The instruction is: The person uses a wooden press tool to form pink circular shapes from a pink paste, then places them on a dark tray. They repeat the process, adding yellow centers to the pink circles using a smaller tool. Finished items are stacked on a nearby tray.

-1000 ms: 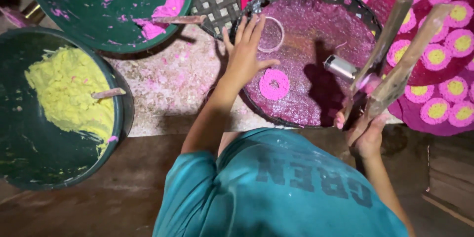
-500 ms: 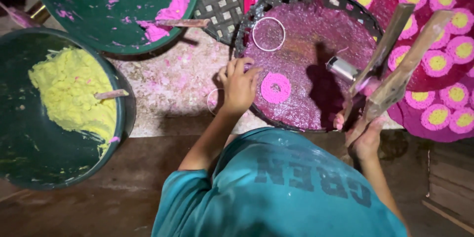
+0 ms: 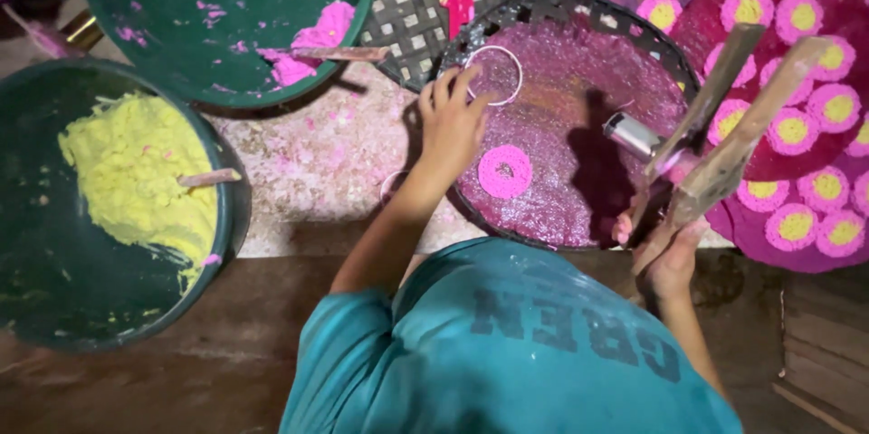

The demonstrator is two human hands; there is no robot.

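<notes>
Pink paste disc (image 3: 505,171) lies on the round tray (image 3: 579,27), just below our left hand (image 3: 450,122) | fingers spread, touching the thin ring (image 3: 494,75) | right hand (image 3: 665,248) clamped on wooden sticks (image 3: 724,140) | step: likely shaping; next calls for careful ring placement.

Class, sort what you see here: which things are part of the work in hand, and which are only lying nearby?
In use:
left hand
white ring
pink ring cake
round tray
right hand
wooden sticks

Lying by:
yellow paste bowl
pink paste bowl
finished cakes
</notes>
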